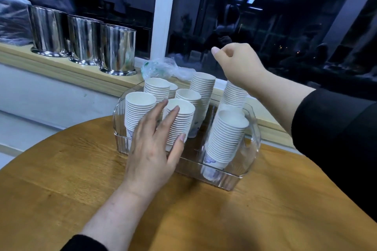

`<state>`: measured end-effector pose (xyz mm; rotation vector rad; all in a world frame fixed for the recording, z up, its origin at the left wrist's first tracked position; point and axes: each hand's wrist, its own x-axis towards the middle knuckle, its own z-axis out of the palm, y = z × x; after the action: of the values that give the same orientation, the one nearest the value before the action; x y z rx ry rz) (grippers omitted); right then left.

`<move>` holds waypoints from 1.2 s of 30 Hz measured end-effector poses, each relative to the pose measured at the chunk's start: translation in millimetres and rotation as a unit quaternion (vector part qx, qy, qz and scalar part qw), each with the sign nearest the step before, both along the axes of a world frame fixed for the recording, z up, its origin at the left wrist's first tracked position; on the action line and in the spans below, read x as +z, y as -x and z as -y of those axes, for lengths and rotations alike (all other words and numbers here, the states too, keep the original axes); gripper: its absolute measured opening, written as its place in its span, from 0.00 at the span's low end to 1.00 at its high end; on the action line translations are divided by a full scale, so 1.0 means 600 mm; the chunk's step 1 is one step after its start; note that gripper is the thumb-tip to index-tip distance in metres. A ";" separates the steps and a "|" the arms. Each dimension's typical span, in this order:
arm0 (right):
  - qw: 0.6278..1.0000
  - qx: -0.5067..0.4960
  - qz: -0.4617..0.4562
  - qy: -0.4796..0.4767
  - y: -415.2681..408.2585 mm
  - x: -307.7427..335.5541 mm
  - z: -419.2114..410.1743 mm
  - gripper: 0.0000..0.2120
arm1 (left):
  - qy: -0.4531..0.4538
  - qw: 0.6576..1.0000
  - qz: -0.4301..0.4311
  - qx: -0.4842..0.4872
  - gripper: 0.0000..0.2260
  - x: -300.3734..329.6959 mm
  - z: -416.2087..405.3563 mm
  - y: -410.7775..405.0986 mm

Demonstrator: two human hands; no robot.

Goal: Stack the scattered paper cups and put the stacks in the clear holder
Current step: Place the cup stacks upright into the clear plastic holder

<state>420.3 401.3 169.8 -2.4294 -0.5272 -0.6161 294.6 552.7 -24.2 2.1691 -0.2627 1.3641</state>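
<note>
A clear holder (pixel 253 142) stands on the round wooden table (pixel 61 179) and holds several stacks of white paper cups. The front left stack (pixel 182 120) has my left hand (pixel 155 149) spread against it, fingers apart, thumb on its right side. A leaning stack (pixel 226 138) fills the holder's right side. Behind it rises another stack (pixel 234 96), its top hidden by my right hand (pixel 238 63), which hovers above it with fingers curled and nothing visible in them. A tall stack (pixel 203 85) stands at the back.
Three shiny steel canisters (pixel 118 49) line the wooden sill on the left. A crumpled clear plastic bag (pixel 163 68) lies on the sill just behind the holder. A dark window with a white frame post (pixel 163 12) runs behind everything.
</note>
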 end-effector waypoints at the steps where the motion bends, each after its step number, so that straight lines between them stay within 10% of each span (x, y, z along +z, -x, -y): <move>1: 0.999 0.007 0.019 -0.039 0.023 0.001 0.023 0.17 | 0.001 1.000 0.029 -0.005 0.21 0.004 0.015 0.008; 7: 0.971 0.019 0.093 -0.219 0.184 -0.099 0.213 0.12 | -0.010 0.987 0.042 -0.154 0.15 -0.014 0.183 0.068; 13: 0.962 -0.117 -0.006 -0.248 0.299 -0.310 0.453 0.09 | 0.060 0.925 -0.251 -0.279 0.18 -0.064 0.392 0.080; 20: 0.930 -0.247 -0.005 -0.270 0.308 -0.385 0.674 0.04 | 0.136 0.863 -0.379 -0.305 0.25 -0.086 0.591 0.023; 30: 0.864 -0.354 0.005 -0.358 0.136 -0.405 0.921 0.47 | 0.060 0.853 -0.408 -0.320 0.27 -0.081 0.744 -0.060; 36: 0.888 -0.291 0.013 -0.356 0.041 -0.397 0.959 0.48 | 0.044 0.854 -0.399 -0.332 0.29 -0.082 0.759 -0.077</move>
<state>395.4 -174.2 -68.6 -1.8302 0.4035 -0.8910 341.1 97.1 -73.4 2.0685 -0.5322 0.0568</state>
